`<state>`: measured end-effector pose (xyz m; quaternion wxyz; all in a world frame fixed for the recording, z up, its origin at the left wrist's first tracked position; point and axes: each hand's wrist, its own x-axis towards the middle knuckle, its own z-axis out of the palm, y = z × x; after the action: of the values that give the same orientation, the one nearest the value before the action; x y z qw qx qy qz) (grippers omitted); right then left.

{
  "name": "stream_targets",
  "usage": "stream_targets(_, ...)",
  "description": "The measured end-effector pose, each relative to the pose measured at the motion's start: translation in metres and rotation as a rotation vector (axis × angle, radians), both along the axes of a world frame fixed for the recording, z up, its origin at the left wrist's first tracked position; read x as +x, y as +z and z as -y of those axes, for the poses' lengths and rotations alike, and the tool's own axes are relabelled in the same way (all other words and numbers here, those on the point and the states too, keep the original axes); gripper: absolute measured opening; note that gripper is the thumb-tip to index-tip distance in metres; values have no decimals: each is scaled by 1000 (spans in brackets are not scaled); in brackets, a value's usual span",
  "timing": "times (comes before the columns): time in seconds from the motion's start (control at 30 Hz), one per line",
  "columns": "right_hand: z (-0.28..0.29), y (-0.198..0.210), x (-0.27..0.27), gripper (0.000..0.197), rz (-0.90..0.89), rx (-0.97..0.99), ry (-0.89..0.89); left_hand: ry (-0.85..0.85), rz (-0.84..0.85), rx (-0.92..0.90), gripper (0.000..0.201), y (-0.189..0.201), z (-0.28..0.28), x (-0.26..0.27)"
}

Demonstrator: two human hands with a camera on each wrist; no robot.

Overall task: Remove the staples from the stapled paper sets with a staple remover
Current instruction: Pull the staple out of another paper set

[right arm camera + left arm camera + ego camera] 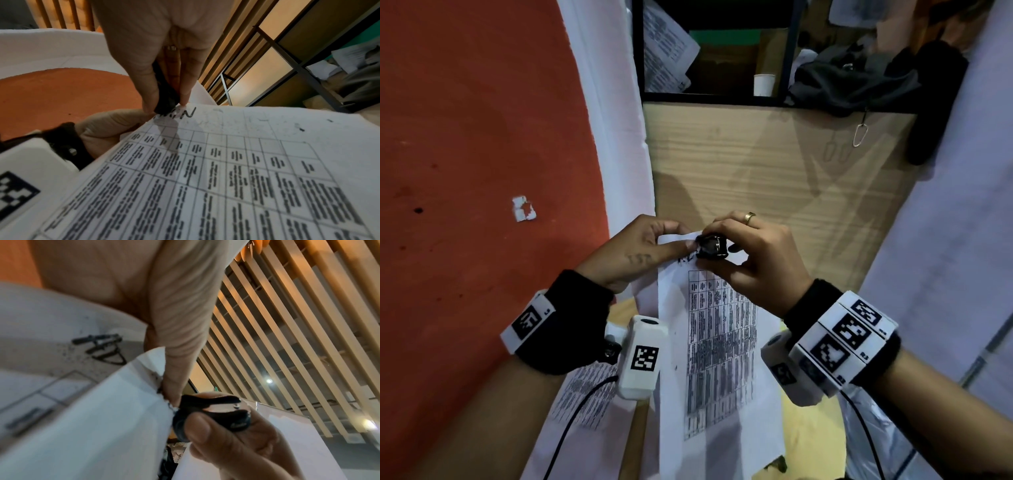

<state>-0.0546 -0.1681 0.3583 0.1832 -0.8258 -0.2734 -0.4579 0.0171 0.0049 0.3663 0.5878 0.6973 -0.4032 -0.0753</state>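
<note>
A stapled paper set (719, 359) printed with a table is held up in front of me. My left hand (650, 246) pinches its top left corner (152, 363) between thumb and fingers. My right hand (750, 253) grips a black staple remover (710, 247) and holds its jaws against that same corner, right beside the left thumb. The remover (216, 412) shows black with a metal inner part in the left wrist view, and the right thumb lies across it. In the right wrist view the remover (166, 99) sits between thumb and fingers at the sheet's corner (226, 162). The staple itself is hidden.
A wooden tabletop (774, 171) lies beyond the hands, with a dark shelf frame (784, 51), a white cup (763, 85) and a dark cloth (859, 82) at its far side. More printed sheets (582, 397) lie below my left wrist. Red floor (465, 171) with a paper scrap (524, 209) is at left.
</note>
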Motion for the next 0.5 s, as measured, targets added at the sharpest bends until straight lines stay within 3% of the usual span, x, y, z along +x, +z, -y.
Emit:
stream_targets(0.1, 0, -1, -1, 28, -62, 89, 51, -17, -30, -1, 47, -1, 0, -1)
stream_targets(0.2, -1, -3, -3, 29, -100, 162, 91, -1, -71, -20, 21, -3, 2, -3)
stream_targets(0.3, -1, -2, -4, 30, -138, 247, 127, 16, -125, -28, 9, -5, 2, -2)
stream_targets(0.5, -1, -1, -9, 34, -215, 325, 148, 20, -140, -54, 8, -7, 3, -1)
